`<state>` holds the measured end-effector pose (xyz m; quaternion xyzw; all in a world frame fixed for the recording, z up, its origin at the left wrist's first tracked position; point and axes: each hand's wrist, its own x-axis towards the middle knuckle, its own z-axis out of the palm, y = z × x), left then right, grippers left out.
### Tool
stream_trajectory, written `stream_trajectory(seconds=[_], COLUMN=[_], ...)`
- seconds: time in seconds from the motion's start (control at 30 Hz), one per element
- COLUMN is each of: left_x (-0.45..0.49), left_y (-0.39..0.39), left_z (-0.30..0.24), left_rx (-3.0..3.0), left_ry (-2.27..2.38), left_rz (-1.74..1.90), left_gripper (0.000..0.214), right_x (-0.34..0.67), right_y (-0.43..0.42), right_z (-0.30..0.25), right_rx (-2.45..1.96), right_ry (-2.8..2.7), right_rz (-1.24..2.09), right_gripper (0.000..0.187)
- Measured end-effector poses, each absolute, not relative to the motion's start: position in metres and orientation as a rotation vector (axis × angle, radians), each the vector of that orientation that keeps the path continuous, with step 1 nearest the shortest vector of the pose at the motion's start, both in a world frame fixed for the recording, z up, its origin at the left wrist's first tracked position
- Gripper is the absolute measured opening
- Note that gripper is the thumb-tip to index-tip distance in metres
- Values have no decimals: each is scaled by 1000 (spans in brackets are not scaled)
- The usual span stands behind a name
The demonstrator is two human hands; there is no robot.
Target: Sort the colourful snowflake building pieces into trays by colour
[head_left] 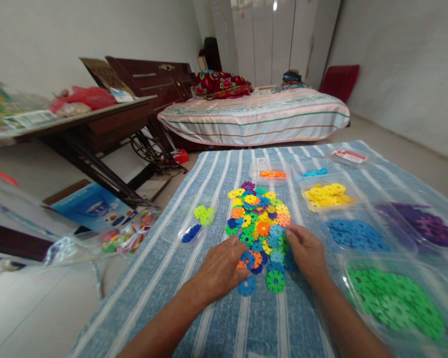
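Observation:
A heap of gear-shaped plastic discs (263, 228) in many colours lies on the striped cloth (216, 323) between my two hands. My left hand (222, 263) is at the heap's lower left edge, thumb and bent fingers apart, with orange and blue discs beside them. At its right edge, my right hand (308, 251) touches the discs with its thumb side; the other fingers are partly hidden. Neither hand shows a disc lifted off the cloth. A single green disc (275, 282) and a blue disc (246, 286) lie at the heap's near end.
Clear tubs to the right hold green discs (395, 298), blue discs (354, 236), purple discs (429, 226) and yellow discs (328, 195). Orange discs (272, 174) sit in a farther tub. A clear tray (171, 231) stands left. Beyond are a bed (254, 119) and a side table (112, 117).

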<state>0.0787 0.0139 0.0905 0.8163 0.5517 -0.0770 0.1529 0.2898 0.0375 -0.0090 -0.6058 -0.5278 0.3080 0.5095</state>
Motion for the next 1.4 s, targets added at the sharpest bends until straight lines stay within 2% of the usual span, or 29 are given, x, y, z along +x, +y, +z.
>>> stream_trajectory(seconds=[0.23,0.37,0.5,0.7,0.93,1.13,1.4], left_x=[75,71,65,72,122,136,94], left_y=[8,11,22,62,160,174,89], left_z=[93,89,88,89,119,123,93], left_rx=[2296,2225,1896,1520,1259,1323,2131], left_ry=[1581,1580,1454,1397,1453,1541,1262], left_rz=[-328,-160,-28,377,1029,889,-28], left_gripper=[17,10,7,14,10,12,8], right_x=[290,290,289,287,287,287,288], right_y=[37,38,38,38,38,38,38], right_z=[-12,-11,-10,-9,-12,-12,-9], right_rx=[-1449,-1460,-1476,-1449,-1441,-1438,-1475], right_ry=[-1279,-1286,-1275,-1266,-1267,-1253,-1273], right_rz=[738,727,711,704,725,737,705], right_gripper=[30,31,31,30,30,31,30])
